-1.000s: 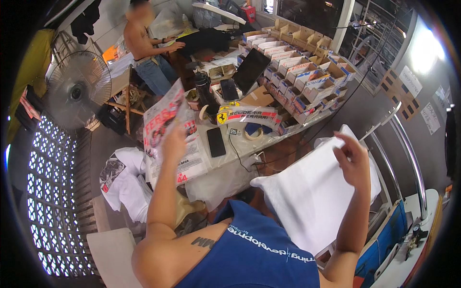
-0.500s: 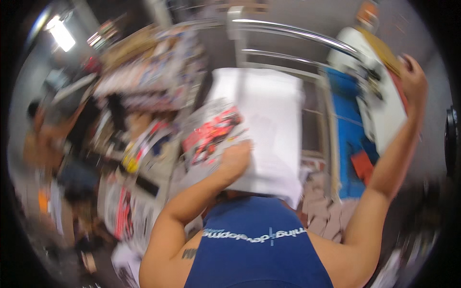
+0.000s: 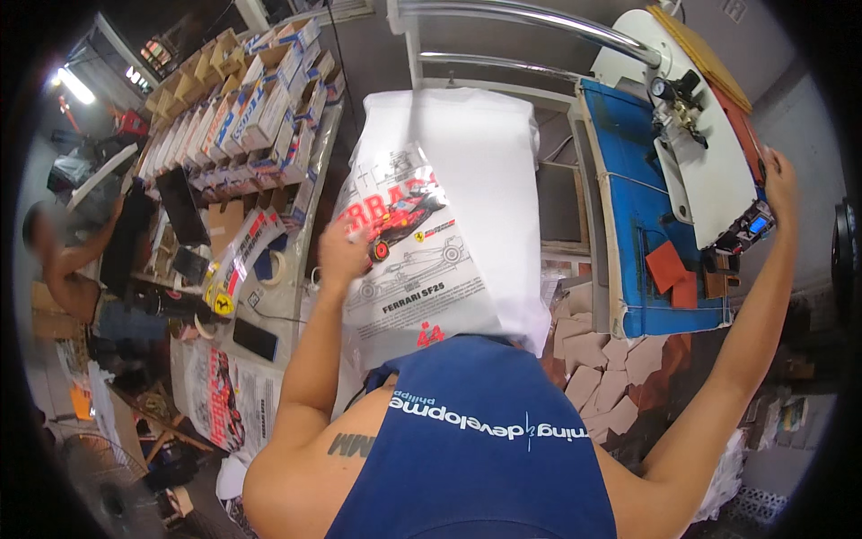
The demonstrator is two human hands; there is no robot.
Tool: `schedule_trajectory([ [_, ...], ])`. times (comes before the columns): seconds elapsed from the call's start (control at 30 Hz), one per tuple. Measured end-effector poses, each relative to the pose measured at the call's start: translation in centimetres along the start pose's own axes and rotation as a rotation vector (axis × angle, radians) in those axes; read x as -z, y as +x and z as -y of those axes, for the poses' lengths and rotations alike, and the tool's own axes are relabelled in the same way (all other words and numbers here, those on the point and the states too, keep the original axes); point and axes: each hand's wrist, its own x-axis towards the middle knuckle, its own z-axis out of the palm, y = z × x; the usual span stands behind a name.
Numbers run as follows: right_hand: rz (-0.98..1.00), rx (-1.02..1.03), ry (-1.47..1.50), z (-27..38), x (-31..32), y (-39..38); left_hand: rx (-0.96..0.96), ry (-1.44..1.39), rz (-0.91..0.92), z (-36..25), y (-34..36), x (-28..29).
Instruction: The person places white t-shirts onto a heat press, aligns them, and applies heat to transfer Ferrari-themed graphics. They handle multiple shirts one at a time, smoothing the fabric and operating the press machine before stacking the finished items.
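Observation:
My left hand (image 3: pixel 344 256) grips the left edge of a clear transfer film (image 3: pixel 422 283) printed with a red race car, red lettering and dark line drawings. The film lies slanted over the left part of a white cloth (image 3: pixel 485 180), which looks like a shirt spread on a flat platen in front of me. Far out to the right, my right hand (image 3: pixel 779 180) is closed at the edge of a white press head (image 3: pixel 696 193), just above a small control box with a lit screen (image 3: pixel 754 225). What its fingers hold is too small to make out.
A blue board (image 3: pixel 642 207) with red pads (image 3: pixel 669 269) stands right of the platen, below metal rails (image 3: pixel 530 18). On the left, a bench holds stacked cartons (image 3: pixel 251 108), a dark phone (image 3: pixel 255 339) and another printed film (image 3: pixel 238 395). A person (image 3: pixel 72 260) is at far left.
My left hand has moved left with the film, which now lies flatter and shows more of its print. My right hand is lower, beside the control box. The view has shifted and sharpened.

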Motion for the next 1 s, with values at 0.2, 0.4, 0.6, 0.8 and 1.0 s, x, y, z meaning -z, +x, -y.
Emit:
schedule_trajectory([
  [0.2,0.449,-0.213,-0.265,-3.8,1.2,2.8,0.996,-0.486,0.184,9.3,-2.3,2.7],
  [0.4,0.297,-0.104,-0.264,-6.0,-0.2,4.7,0.682,-0.924,0.037,10.2,-3.6,2.0],
  [0.6,0.348,-0.166,-0.133,-9.1,-1.1,5.5,0.498,-0.818,-0.004,9.7,-2.3,2.1],
  [0.8,0.297,-0.128,-0.107,-14.4,-3.3,6.8,0.302,-0.753,-0.077,9.0,-0.4,1.2],
  [1.0,0.234,0.153,-0.074,-17.1,-3.8,7.6,0.377,-0.729,-0.040,8.9,2.0,0.9],
])
